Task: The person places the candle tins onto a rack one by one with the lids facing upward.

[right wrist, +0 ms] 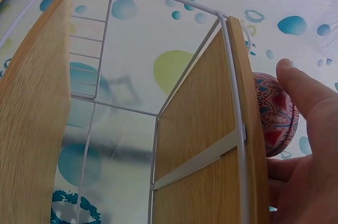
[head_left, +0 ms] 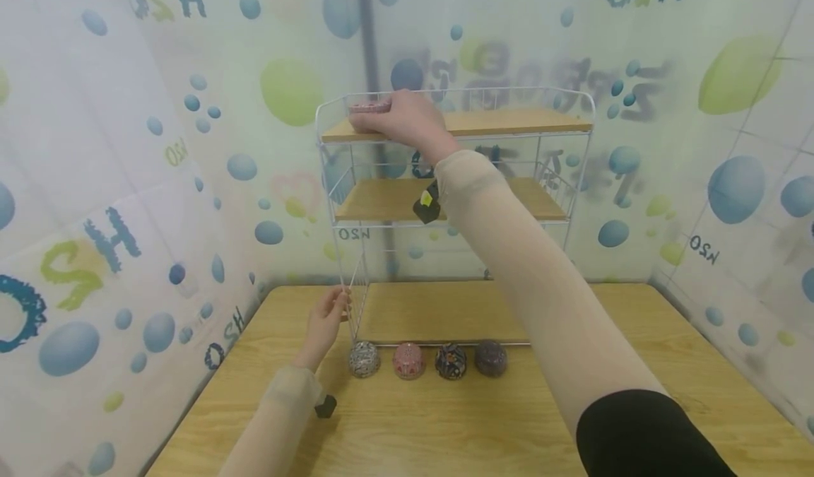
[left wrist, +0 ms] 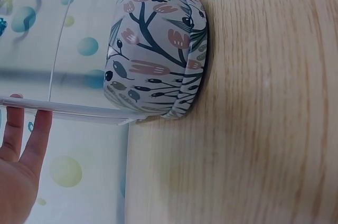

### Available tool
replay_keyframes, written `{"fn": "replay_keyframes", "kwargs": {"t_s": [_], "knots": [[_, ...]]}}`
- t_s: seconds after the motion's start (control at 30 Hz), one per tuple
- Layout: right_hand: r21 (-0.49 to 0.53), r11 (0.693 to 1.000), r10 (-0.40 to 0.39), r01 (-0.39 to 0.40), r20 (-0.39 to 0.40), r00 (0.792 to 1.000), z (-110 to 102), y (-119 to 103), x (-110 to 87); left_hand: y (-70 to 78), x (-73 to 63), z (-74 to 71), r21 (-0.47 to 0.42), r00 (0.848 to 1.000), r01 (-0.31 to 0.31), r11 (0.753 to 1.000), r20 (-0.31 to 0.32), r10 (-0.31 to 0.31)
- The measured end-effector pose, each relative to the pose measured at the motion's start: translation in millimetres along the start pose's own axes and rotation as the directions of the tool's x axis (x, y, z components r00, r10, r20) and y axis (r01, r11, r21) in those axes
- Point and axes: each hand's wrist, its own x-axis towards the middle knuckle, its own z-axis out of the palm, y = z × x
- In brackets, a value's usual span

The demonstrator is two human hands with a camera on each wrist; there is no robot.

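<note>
At the left end of the white wire rack's (head_left: 329, 201) top shelf, my right hand (head_left: 407, 120) grips a round red patterned tin (head_left: 371, 107). In the right wrist view, the tin (right wrist: 274, 114) overlaps the edge of the wooden shelf board (right wrist: 248, 97), with the thumb along its far side. My left hand (head_left: 327, 321) holds the rack's front left post low down, fingertips (left wrist: 41, 123) at the white wire in the left wrist view. Just beside the post's foot, a white tin with a plant print (head_left: 364, 360) stands on the table.
To its right in a row stand a pink tin (head_left: 408, 360), a dark floral tin (head_left: 451, 361) and a dark grey tin (head_left: 491, 358), in front of the rack's bottom board (head_left: 426, 311). The middle board (head_left: 375, 200) lies below the right forearm. Printed curtains (head_left: 191, 145) surround the wooden table (head_left: 407, 434).
</note>
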Motion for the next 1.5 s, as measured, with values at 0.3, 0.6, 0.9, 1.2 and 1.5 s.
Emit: {"fn": "replay_keyframes", "kwargs": {"t_s": [0.3,0.6,0.9,1.2,1.5], "knots": [[0.019,1.000,0.009,-0.010,0.006,1.000,-6,2,-7.4,0.9,0.2,0.2,0.034,1.000,-0.012,0.999,-0.013,0.012],[-0.024,1.000,-0.003,0.003,-0.022,1.000,-3,2,-6.7,-31.8,9.5,1.2,0.020,1.000,0.018,1.000,-0.025,-0.018],[-0.099,0.995,0.028,-0.031,-0.031,0.999,2,-1,-2.3,-36.7,11.0,1.8,0.022,1.000,0.015,1.000,-0.017,-0.015],[-0.181,0.983,0.018,-0.017,0.002,1.000,3,-4,-2.8,-37.5,11.1,1.1,0.016,1.000,-0.007,1.000,-0.023,0.008],[-0.145,0.989,-0.022,0.021,-0.007,1.000,4,0,-4.1,-39.7,10.3,2.1,0.048,0.999,-0.036,0.998,-0.038,0.038]]}}
